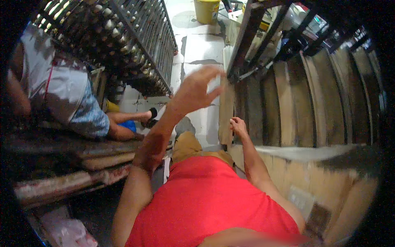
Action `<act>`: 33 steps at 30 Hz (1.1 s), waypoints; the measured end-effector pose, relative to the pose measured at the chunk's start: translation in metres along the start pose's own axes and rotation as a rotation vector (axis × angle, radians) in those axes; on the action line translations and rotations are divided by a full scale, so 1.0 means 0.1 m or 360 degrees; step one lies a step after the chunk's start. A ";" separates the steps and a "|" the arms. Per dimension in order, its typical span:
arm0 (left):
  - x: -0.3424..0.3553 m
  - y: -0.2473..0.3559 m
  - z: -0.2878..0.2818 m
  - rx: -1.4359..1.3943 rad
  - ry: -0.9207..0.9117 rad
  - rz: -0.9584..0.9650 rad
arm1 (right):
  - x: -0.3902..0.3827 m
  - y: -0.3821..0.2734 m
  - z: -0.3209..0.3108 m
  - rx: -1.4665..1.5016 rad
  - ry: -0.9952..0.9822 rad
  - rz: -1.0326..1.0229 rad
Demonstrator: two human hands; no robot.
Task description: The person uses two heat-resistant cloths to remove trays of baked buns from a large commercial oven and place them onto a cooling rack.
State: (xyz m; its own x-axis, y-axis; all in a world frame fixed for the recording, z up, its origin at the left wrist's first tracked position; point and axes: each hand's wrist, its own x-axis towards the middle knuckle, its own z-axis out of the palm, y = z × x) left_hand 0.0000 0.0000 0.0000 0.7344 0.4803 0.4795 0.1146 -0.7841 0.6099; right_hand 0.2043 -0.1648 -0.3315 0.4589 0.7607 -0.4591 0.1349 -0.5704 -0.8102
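Note:
My left hand (196, 91) is raised over the walkway, its fingers and thumb spread apart and blurred by motion. Nothing shows in its grasp. Its fingertips point at the upright edge of a pale wooden board (225, 111); I cannot tell whether they touch it. Lower and to the right, my right hand (237, 126) has its fingers curled toward the thumb beside the same board. Whatever it holds, if anything, is too small to make out. Past that hand stretches a row of long brown wooden slats (288, 103).
At the left a dark slatted rack (152, 45) carries many small pale rounded things. A person (68, 90) in a white top and blue patterned shorts is close by on that side. Another dark rack frame (247, 37) stands right of the tiled floor (201, 47). Farther off is a yellow bucket (207, 11).

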 end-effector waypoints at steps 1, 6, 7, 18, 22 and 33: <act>-0.12 -0.49 0.23 0.0015 -0.0211 -0.0125 | 0.23 -0.13 0.02 0.0046 -0.0026 -0.0046; -0.55 -2.53 0.72 -0.0045 -0.0876 -0.0484 | 1.60 -0.69 -0.02 0.0310 -0.0107 0.0050; -0.52 -2.84 0.75 -0.0134 -0.0919 -0.0691 | 1.91 -0.61 -0.01 0.0364 0.0019 0.0057; 3.00 -5.66 0.90 -0.0468 -0.0523 -0.0554 | 3.49 -0.12 0.38 -0.0355 -0.0264 0.0510; 3.61 -7.17 1.43 0.0067 -0.0626 -0.0231 | 4.60 -0.70 0.08 -0.0130 -0.0101 0.0568; 5.03 -9.72 2.87 0.0268 -0.1903 -0.0524 | 5.47 -1.83 -0.49 0.0167 0.0430 0.1256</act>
State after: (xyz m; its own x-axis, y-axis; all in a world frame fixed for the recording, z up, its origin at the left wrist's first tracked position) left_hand 0.4501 0.8909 -0.5330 0.7913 0.0748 -0.6068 0.4272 -0.7777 0.4612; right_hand 0.4733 0.3407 -0.4164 0.5806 0.0424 -0.8131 -0.3900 -0.8622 -0.3234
